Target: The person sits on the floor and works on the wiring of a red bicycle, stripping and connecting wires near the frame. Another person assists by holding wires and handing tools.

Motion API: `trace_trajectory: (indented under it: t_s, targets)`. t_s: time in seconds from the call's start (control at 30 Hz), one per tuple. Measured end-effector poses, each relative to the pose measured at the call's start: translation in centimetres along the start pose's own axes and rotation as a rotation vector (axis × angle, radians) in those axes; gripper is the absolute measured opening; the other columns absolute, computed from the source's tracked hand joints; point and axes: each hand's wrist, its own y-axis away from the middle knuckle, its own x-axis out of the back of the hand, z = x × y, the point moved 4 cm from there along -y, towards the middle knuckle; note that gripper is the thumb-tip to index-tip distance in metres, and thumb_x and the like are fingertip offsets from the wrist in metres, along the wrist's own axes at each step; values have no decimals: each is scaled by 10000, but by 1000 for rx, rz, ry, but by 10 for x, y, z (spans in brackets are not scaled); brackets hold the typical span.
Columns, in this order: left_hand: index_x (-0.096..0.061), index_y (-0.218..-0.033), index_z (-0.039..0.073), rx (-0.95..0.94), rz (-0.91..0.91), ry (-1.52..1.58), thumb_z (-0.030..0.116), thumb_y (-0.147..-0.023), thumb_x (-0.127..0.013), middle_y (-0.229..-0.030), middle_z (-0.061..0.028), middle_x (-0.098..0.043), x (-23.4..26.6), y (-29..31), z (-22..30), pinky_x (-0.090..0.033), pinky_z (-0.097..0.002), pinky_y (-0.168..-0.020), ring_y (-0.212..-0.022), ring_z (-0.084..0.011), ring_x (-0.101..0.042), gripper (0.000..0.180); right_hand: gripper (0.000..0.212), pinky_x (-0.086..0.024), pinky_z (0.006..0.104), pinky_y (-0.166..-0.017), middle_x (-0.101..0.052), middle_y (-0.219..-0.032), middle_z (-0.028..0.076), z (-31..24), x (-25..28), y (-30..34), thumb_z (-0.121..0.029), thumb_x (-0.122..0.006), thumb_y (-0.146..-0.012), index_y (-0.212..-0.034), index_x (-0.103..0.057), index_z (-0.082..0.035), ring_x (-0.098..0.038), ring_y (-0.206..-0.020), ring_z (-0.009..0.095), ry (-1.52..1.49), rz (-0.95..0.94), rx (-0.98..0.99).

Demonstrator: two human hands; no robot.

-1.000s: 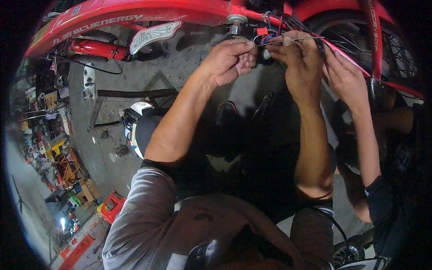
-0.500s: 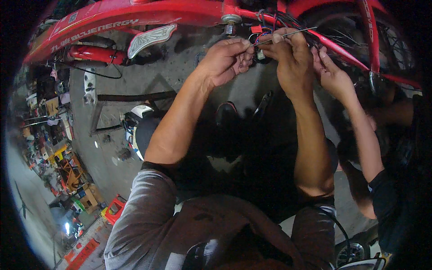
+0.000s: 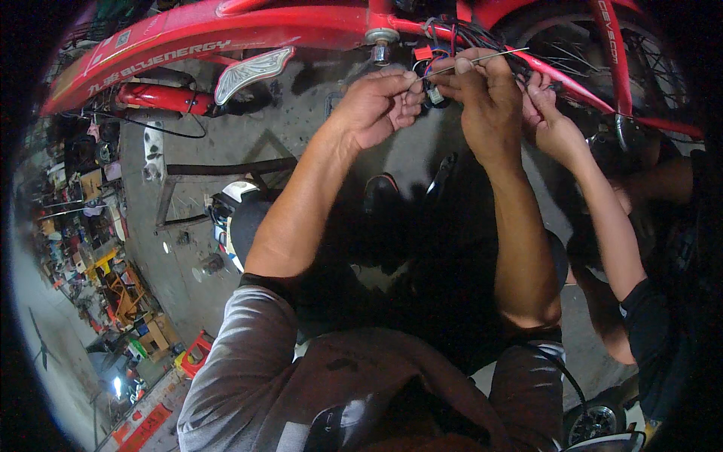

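Observation:
My right hand [image 3: 488, 98] is closed around a thin metal rod [image 3: 506, 53], which slants up to the right past my fingers. Its other end reaches toward my left hand [image 3: 380, 109], whose thumb and forefinger pinch together at something too small to make out. Around my fingertips hang several thin coloured wires with a red connector [image 3: 423, 53] and a whitish connector [image 3: 435, 95]. These lie just below the red frame [image 3: 301, 30] of a two-wheeler. Close to my right hand, another person's hand [image 3: 553, 117] touches dark cables by the frame.
A silver footrest plate [image 3: 252, 74] juts from the frame at the left. On the floor stand a dark metal frame [image 3: 226, 167] and a black-and-white spotted object [image 3: 154, 151]. Clutter and a red stool [image 3: 197, 352] line the left side. The co-worker's dark sleeve [image 3: 655, 346] is at my right.
The view has shifted slightly. Both my hands keep nearly the same grip and place by the wires, and the co-worker's fingers have moved a little at the cables.

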Motion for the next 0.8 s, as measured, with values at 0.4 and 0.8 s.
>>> trace_trajectory:
  t_s: [0.4, 0.8]
  targets:
    - [-554, -836, 62, -28, 43, -32, 166, -913, -540, -692, 5, -473, -5, 1, 1, -325, -224, -516, -601, -100, -398, 130, 126, -524, 275, -742, -635, -945, 121, 5, 0, 1, -71, -539, -920, -1017, -490, -6, -654, -849, 184, -63, 33, -55]
    - [-556, -848, 63, -58, 3, -57, 176, -919, -548, -718, 1, -496, -5, -3, 0, -358, -227, -546, -619, -103, -421, 133, 144, -525, 307, -754, -638, -960, 132, 10, 0, 3, -77, -530, -918, -1033, -458, -28, -654, -860, 205, -124, 53, -86]
